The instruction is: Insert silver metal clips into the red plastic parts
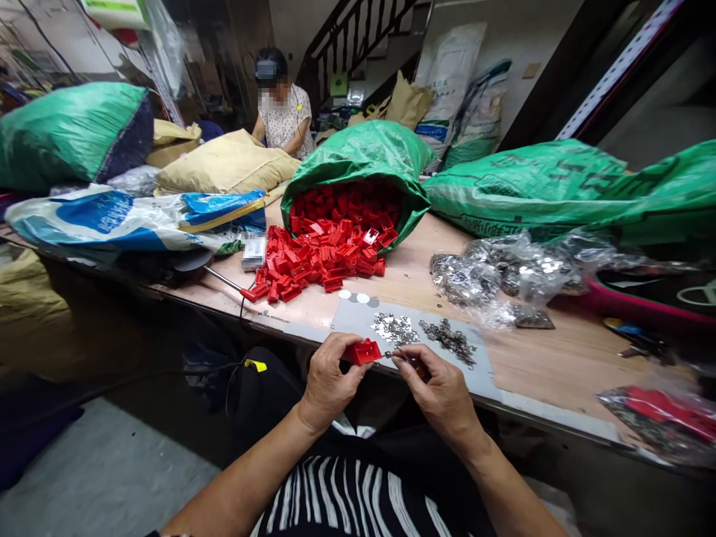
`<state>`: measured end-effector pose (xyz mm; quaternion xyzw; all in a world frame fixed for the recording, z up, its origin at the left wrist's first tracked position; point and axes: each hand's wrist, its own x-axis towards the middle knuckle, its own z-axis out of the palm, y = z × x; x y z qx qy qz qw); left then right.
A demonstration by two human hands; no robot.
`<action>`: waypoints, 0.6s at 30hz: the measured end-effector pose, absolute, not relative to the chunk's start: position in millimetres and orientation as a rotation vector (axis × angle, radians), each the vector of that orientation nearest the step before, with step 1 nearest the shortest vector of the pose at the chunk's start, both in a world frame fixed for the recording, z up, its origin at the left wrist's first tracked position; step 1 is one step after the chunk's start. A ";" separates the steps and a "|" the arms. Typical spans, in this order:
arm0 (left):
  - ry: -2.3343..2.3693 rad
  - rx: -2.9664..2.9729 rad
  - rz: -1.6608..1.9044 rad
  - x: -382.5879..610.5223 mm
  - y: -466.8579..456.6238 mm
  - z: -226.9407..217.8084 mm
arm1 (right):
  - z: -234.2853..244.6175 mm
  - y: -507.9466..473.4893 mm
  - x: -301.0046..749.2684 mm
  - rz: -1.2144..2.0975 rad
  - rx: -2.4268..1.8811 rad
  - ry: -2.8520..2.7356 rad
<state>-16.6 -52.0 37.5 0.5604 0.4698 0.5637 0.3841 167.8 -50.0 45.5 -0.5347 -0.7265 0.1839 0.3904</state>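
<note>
My left hand (330,380) pinches a small red plastic part (363,351) at the table's near edge. Beside it my right hand (439,388) is closed on a small metal piece (392,355) whose tip meets the red part. Just beyond my hands, two little heaps of metal pieces (425,333) lie on a grey sheet (358,317). Farther back, a heap of red plastic parts (321,257) spills out of an open green sack (363,156) onto the wooden table (559,358).
Clear bags of metal pieces (503,276) lie to the right, with more green sacks (559,186) behind them. Blue-white (128,220) and tan sacks (224,164) crowd the left. Another person (280,104) sits at the far side. A bag of red parts (665,418) lies near right.
</note>
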 end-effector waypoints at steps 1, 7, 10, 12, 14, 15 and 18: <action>1.210 1.445 1.439 -15.9 -53.5 36.4 | 45.5 -50.1 165.8 0.468 -1.344 -1.858; 1.205 1.594 1.430 -12.2 -58.6 32.3 | 45.1 -50.5 162.9 0.448 -1.257 -1.944; 1.192 1.674 1.410 -10.1 -60.3 33.3 | 44.7 -51.5 163.0 0.431 -1.228 -2.006; 1.182 1.700 1.390 -8.9 -61.9 33.6 | 44.3 -52.1 163.1 0.446 -1.226 -2.020; 1.173 1.701 1.381 -8.1 -63.8 33.3 | 44.7 -52.3 163.3 0.485 -1.217 -2.018; 1.170 1.695 1.383 -7.8 -64.8 33.1 | 45.3 -52.1 163.4 0.513 -1.206 -2.016; 1.170 1.682 1.408 -7.5 -67.4 33.0 | 48.4 -50.9 165.0 0.651 -1.166 -1.999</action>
